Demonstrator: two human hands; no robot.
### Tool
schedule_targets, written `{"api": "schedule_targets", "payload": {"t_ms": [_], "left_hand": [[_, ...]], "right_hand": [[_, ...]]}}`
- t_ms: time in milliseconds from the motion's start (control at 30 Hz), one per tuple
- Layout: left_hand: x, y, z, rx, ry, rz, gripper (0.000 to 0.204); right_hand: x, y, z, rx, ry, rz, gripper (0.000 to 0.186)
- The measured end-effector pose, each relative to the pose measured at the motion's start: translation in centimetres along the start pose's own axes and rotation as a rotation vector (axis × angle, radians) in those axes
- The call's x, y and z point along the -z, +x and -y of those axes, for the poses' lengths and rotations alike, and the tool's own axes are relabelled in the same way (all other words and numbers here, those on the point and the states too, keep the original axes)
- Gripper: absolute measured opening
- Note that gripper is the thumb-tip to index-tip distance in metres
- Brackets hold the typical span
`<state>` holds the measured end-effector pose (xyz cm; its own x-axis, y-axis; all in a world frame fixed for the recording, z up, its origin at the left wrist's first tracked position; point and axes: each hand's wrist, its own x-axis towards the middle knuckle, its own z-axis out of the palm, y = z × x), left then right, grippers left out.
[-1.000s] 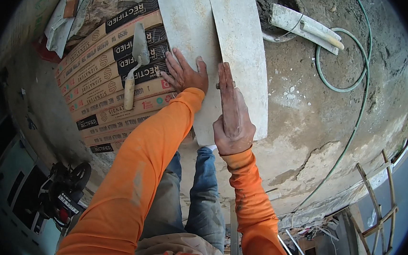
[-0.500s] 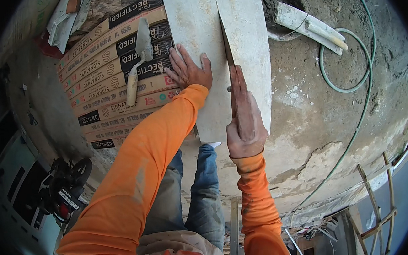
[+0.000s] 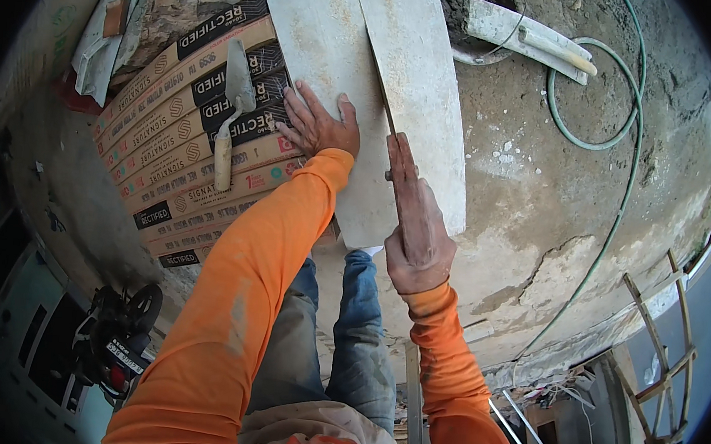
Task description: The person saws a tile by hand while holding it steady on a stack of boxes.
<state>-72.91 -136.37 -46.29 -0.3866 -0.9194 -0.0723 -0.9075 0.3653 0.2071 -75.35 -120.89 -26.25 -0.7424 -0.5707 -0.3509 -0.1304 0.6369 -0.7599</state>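
Note:
Two long pale boards, the left one (image 3: 312, 27) and right one (image 3: 411, 51), lie lengthwise with a dark slit between them. My left hand (image 3: 315, 123) presses on the left board near its outer edge, fingers spread. My right hand (image 3: 420, 244) grips a long brown tool (image 3: 398, 154) at the lower end of the slit; its working edge is hard to make out. Left of the boards, a trowel (image 3: 235, 104) with a pale handle rests on stacked cardboard tile boxes (image 3: 162, 132).
A bucket of grey mortar (image 3: 463, 26) carries a white plank (image 3: 504, 29). A green hose (image 3: 596, 141) curls on the stained concrete. Wooden framework (image 3: 665, 372) is at lower right, a motorbike (image 3: 113, 336) at lower left. Scrap pieces (image 3: 102, 43) lie at upper left.
My right hand and the brown tool have moved down along the slit, toward my body. The gap between the boards has shifted slightly. My left hand stays pressed on the left board.

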Motion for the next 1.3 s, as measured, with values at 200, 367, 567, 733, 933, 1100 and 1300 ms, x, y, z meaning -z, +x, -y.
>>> {"api": "schedule_targets", "payload": {"t_ms": [200, 367, 567, 733, 933, 1100, 1300], "left_hand": [[-0.3, 0.5, 1.1, -0.008, 0.01, 0.029, 0.082], [0.5, 0.7, 1.2, -0.01, 0.023, 0.014, 0.082], [-0.6, -0.4, -0.4, 0.004, -0.018, 0.011, 0.082], [-0.1, 0.5, 1.8, 0.001, 0.009, -0.005, 0.082], [1.1, 0.3, 1.7, -0.003, 0.02, 0.02, 0.082], [-0.6, -0.5, -0.5, 0.006, -0.044, 0.021, 0.082], [0.4, 1.0, 2.3, -0.01, 0.027, -0.026, 0.082]], "right_hand": [[0.3, -2.2, 0.5, 0.171, -0.133, 0.028, 0.084], [7.0, -11.8, 4.7, -0.257, -0.251, 0.49, 0.094], [-0.9, -0.9, -2.3, -0.028, -0.058, 0.048, 0.083], [1.1, -2.9, 0.9, -0.097, -0.052, 0.175, 0.082], [6.9, -10.2, 6.5, -0.337, -0.231, 0.363, 0.079], [-0.1, 2.7, -0.3, -0.028, 0.105, -0.024, 0.058], [2.9, -7.2, 3.6, -0.185, -0.059, 0.249, 0.078]]}}
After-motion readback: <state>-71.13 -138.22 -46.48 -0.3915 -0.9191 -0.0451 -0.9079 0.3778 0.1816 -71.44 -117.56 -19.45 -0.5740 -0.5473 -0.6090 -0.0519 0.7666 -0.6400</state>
